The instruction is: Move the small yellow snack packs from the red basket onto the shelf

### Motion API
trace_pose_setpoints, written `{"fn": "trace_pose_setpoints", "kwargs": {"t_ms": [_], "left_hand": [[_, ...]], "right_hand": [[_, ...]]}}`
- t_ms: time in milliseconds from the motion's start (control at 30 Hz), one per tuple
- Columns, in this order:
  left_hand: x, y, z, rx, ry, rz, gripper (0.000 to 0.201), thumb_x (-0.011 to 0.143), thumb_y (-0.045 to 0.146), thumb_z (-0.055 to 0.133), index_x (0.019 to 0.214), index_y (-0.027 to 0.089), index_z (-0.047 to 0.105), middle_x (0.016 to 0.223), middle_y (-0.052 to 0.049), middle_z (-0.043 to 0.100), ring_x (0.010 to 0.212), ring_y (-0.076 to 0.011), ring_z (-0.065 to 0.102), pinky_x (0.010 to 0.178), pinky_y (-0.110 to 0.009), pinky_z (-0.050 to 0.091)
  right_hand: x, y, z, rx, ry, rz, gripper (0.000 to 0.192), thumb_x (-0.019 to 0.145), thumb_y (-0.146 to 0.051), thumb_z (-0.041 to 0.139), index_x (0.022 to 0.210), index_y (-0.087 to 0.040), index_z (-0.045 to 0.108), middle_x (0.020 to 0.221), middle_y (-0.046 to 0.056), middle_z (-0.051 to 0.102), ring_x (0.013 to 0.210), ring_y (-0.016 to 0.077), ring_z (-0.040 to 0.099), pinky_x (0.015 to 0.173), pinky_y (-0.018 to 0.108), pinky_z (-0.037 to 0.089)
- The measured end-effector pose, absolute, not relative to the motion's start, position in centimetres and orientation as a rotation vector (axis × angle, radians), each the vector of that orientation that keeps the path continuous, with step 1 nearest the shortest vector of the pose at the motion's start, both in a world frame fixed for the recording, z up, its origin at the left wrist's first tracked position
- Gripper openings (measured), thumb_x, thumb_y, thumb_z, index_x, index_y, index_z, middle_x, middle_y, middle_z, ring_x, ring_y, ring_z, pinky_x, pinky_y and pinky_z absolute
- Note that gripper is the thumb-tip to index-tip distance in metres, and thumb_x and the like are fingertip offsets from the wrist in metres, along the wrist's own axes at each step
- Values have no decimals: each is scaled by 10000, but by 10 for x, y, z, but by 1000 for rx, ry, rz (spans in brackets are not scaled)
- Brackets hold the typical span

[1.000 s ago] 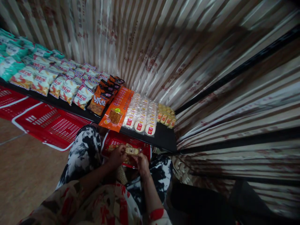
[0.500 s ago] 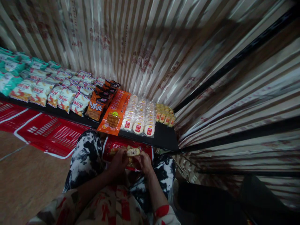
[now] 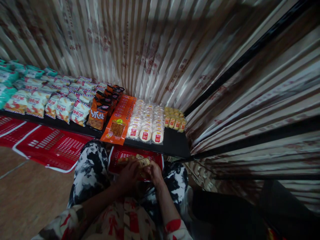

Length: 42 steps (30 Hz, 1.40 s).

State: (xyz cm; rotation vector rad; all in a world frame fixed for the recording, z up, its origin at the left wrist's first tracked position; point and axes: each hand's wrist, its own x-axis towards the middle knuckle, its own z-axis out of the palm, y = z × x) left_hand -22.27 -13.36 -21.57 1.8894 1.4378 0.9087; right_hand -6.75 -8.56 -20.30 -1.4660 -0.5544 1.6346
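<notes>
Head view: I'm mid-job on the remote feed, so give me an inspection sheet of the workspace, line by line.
Surface: black tabletop, bearing rows of packaged snacks.
Job's things: pale yellow oblong snack above a red basket between the knees; similar pieces inside, dim.
Clutter: teal bags, white snack bags, orange-and-black packets, large orange packet, white round packs, small yellow packs.
Hands: left hand and right hand hold the snack's opposite ends.
Cables: nothing seen.
Surroundings: striped curtain, black bars, more red baskets at left, brownish floor.
</notes>
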Motion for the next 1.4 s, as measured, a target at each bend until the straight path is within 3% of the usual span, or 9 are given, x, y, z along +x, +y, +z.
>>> {"fn": "trace_pose_setpoints", "kwargs": {"t_ms": [167, 367, 500, 600, 667, 1033, 1400], "left_hand": [[-219, -134, -216, 1941, 1480, 965, 292, 874, 225, 451, 1154, 187, 524, 1197, -113, 562, 1121, -224, 551, 948, -386, 483], [-221, -129, -208, 1981, 1469, 980, 264, 886, 252, 456, 1127, 188, 541, 1152, -103, 591, 1093, -224, 565, 935, -392, 487], [-222, -123, -204, 1931, 1475, 964, 261, 888, 271, 458, 1124, 199, 542, 1155, -97, 598, 1064, -219, 579, 916, -393, 492], [-221, -120, -201, 1893, 1453, 997, 271, 895, 268, 445, 1144, 207, 532, 1169, -89, 597, 1085, -214, 564, 941, -405, 470], [-219, -118, -199, 1857, 1446, 1015, 266, 902, 270, 437, 1142, 207, 530, 1158, -82, 601, 1094, -208, 555, 958, -406, 453], [-213, -109, -190, 1677, 1493, 984, 297, 899, 370, 416, 1031, 158, 577, 1067, -108, 642, 1004, -221, 596, 909, -399, 458], [-208, -102, -179, 1543, 1572, 783, 379, 890, 448, 351, 993, 170, 588, 993, -94, 668, 922, -232, 620, 854, -379, 453]], "right_hand": [[-63, -88, -210, -1534, -572, 1602, 241, 588, -327, 562, 457, -218, 391, 412, -54, 410, 373, 66, 374, 371, 192, 312], [-57, -91, -210, -1588, -647, 1578, 319, 614, -398, 578, 428, -216, 394, 377, -78, 345, 350, 57, 274, 363, 209, 202], [-53, -90, -205, -1571, -743, 1555, 298, 656, -432, 577, 476, -208, 499, 432, -58, 459, 414, 86, 392, 426, 213, 296], [-50, -88, -205, -1530, -812, 1600, 289, 686, -482, 561, 637, -206, 630, 622, -7, 639, 601, 150, 577, 570, 244, 431], [-48, -87, -208, -1503, -859, 1591, 318, 682, -514, 575, 702, -208, 656, 725, 17, 687, 716, 187, 626, 667, 282, 472], [-40, -83, -203, -1509, -896, 1419, 416, 640, -524, 657, 897, -201, 710, 963, 59, 709, 936, 234, 629, 831, 347, 483], [-43, -86, -182, -1411, -745, 1534, 476, 665, -607, 646, 860, -180, 721, 827, 84, 720, 812, 257, 660, 746, 356, 508]]}}
